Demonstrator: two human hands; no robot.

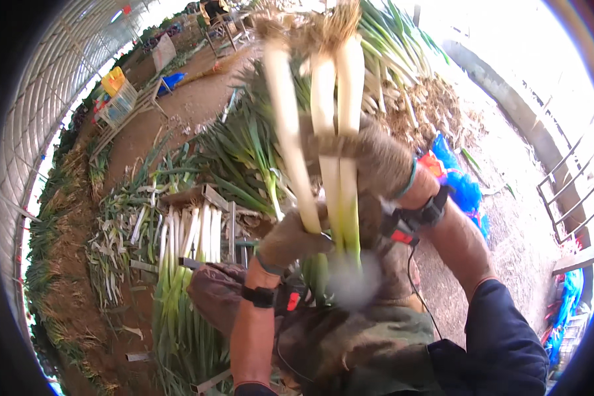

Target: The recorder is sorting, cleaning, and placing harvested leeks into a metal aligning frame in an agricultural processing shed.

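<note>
1. The left hand [290,243] is curled around the lower part of one leek [286,112], which leans away from its neighbours; a slack hold could let it slide down
2. The right hand [379,155] wraps two leeks [350,79] side by side, roots up, above the lap [376,336]; squeezing hard might bruise them
3. The shaggy roots [340,25] could shed dirt if knocked together
4. The dangling cable [424,305] could snag if the right arm swings wide
</note>
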